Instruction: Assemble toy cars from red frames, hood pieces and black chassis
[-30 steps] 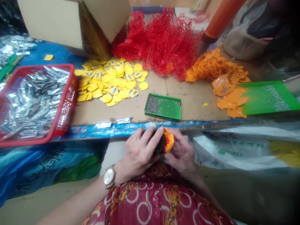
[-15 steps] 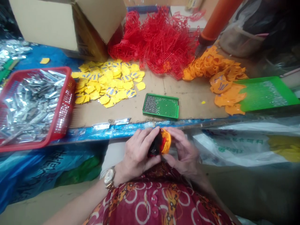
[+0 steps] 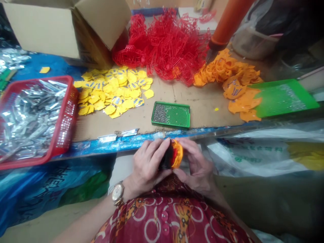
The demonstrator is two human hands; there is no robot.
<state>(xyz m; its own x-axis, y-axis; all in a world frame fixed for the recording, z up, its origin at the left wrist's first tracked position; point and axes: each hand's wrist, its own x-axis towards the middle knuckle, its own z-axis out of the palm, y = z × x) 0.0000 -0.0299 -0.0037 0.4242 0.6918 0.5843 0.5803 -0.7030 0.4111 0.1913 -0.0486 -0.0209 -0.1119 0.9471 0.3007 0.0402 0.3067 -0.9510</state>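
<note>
Clasping a black plastic piece (image 3: pixel 165 160) in the curled fingers of the left hand (image 3: pixel 146 163); bracketing an orange plastic piece (image 3: pixel 179 155) between thumb and bent fingers of the right hand (image 3: pixel 199 165). Visible between those fingertips: a red insert (image 3: pixel 174 155). Impossible to tell how firmly pressed, or whether joined. Likely to slip apart and fall toward the patterned garment (image 3: pixel 152 217) below the fingers on a loosened right-hand pinch or sideways tilt. Just beyond the fingertips, on the surface (image 3: pixel 202 104): a green perforated tray (image 3: pixel 178 117) of tiny metal pieces (image 3: pixel 160 114), near the edge, possible to tip with a raised knuckle. Past the left knuckles: silver strips (image 3: pixel 130 132), easily brushed off; farther, yellow pieces (image 3: pixel 118 87). Beyond the right fingers: heaped orange pieces (image 3: pixel 225 72). Farthest ahead: red lattice pieces (image 3: pixel 167 47), prone to snagging if pulled.
</note>
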